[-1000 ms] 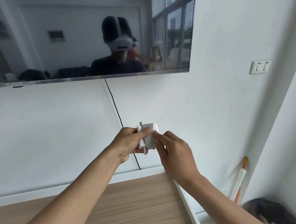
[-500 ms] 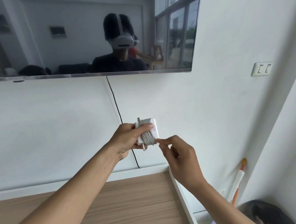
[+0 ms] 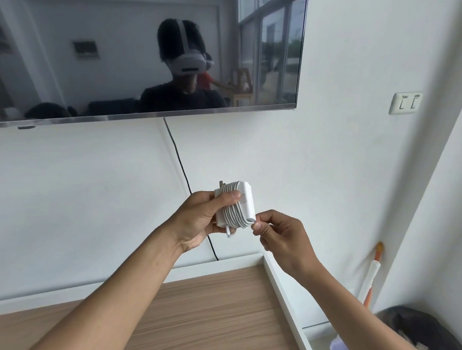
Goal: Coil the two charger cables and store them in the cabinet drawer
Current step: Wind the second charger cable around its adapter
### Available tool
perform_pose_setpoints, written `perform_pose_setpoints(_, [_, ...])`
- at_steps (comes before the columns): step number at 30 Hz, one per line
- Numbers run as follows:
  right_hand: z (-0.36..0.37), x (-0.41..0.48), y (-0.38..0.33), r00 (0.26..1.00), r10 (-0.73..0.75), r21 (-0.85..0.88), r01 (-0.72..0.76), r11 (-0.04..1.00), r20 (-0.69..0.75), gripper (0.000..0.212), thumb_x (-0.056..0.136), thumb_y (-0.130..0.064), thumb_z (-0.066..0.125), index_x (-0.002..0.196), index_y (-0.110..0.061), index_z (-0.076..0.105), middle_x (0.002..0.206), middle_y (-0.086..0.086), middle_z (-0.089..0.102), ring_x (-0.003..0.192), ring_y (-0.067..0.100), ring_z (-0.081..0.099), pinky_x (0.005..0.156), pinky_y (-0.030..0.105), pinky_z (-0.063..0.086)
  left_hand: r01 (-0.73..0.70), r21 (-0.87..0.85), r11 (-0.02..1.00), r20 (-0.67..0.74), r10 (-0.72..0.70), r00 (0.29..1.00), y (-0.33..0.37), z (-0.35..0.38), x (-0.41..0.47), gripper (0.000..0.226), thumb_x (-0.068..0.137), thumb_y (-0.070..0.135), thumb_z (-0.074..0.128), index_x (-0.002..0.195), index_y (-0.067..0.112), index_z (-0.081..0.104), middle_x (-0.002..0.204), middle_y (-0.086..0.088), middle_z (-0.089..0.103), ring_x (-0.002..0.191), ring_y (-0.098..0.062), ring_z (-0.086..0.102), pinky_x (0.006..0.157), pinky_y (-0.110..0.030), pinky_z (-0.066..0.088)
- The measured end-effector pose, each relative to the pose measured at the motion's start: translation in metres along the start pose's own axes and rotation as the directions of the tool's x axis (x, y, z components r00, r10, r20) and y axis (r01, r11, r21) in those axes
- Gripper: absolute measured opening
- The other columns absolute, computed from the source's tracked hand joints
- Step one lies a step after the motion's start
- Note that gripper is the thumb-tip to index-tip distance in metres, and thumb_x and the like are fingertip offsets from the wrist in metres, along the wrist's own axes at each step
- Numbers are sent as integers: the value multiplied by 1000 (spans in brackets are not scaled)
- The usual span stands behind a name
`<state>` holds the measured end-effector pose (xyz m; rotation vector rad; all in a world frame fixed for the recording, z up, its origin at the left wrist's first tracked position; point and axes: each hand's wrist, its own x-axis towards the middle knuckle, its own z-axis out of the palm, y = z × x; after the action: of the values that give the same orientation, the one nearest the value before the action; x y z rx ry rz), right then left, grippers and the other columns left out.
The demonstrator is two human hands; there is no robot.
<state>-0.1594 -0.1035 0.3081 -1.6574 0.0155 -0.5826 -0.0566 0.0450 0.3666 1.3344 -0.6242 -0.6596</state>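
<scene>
A white charger brick (image 3: 245, 201) with its white cable (image 3: 234, 213) wound around it is held up in front of the wall. My left hand (image 3: 203, 220) grips the brick from the left, thumb pressed across the windings. My right hand (image 3: 277, 234) pinches the cable loops at the brick's lower right corner. The cable's plug end (image 3: 229, 233) sticks out below the brick. The second charger cable and the cabinet drawer are not in view.
A wood-topped cabinet (image 3: 207, 321) with a white rim lies below my arms. A wall-mounted TV (image 3: 134, 53) hangs above, with a black cord (image 3: 181, 167) running down the wall. A wall socket (image 3: 405, 103) sits at right. A dark bin (image 3: 421, 328) and an orange-white stick (image 3: 373, 274) stand at lower right.
My right hand slid from the brick's front face down to its lower right corner and now pinches the cable there. The left hand kept its grip.
</scene>
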Motion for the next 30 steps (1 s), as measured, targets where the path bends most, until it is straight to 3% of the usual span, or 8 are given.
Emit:
perform_pose_setpoints(5, [-6,8,-6,980,49,-153,-20,988,194,31,91,-9,62,67,-27,69,60,-7,61,50,11,47,52,18,39,-10,49,999,76,6,997,-5,-9,-3,32,82,23,69,99,-4,63,79,-15,63,66,-24,62,50,-29,48])
perform_pose_setpoints(8, [-14,14,-14,954,118,-366,-9,930,277,39,92,-12,61,60,-34,63,53,-12,57,50,10,45,52,19,38,2,138,990,181,-27,983,-7,-13,-11,34,82,20,66,104,-5,63,81,-13,66,69,-24,64,53,-30,50])
perform_pose_setpoints(10, [-19,22,-19,953,137,-439,-5,899,270,44,94,-10,55,56,-32,59,47,-15,51,47,7,40,50,21,34,-21,247,969,232,-38,972,-7,-7,-18,26,83,19,72,102,1,67,79,-4,69,70,-19,65,57,-28,52])
perform_pose_setpoints(13, [-20,32,-31,927,255,-454,-109,884,275,34,96,-7,50,69,-22,65,45,-15,52,47,4,39,49,18,33,-84,438,895,216,-14,976,-10,0,-22,18,82,19,74,96,10,69,73,9,67,70,-9,64,62,-29,49])
perform_pose_setpoints(17, [-21,33,-51,894,385,-429,-263,864,227,27,94,-20,58,69,-15,66,48,-13,51,42,5,36,38,14,29,-64,516,854,101,14,995,-17,-5,-19,26,81,23,77,102,11,69,83,3,69,79,-13,66,75,-43,54])
perform_pose_setpoints(22, [-9,30,-47,976,215,-586,-149,797,44,26,95,-22,53,75,-19,69,61,-11,58,42,2,41,40,12,31,-47,426,903,-2,54,999,-26,-1,-17,30,82,26,75,104,7,68,92,-7,71,84,-20,69,74,-39,55])
perform_pose_setpoints(27, [-12,29,-47,979,194,-536,-193,822,-55,26,95,-21,51,84,-14,74,66,-9,61,53,5,48,41,9,33,-45,475,879,-94,101,990,-31,-10,-13,30,82,30,76,101,9,67,94,-15,71,82,-32,71,59,-36,55])
perform_pose_setpoints(30, [-12,31,-53,986,147,-505,-166,847,-76,26,96,-22,52,85,-14,74,65,-10,61,50,3,46,41,10,33,-30,480,877,-81,78,994,-34,-11,-14,29,82,29,76,101,8,68,99,-15,72,89,-32,71,68,-44,59])
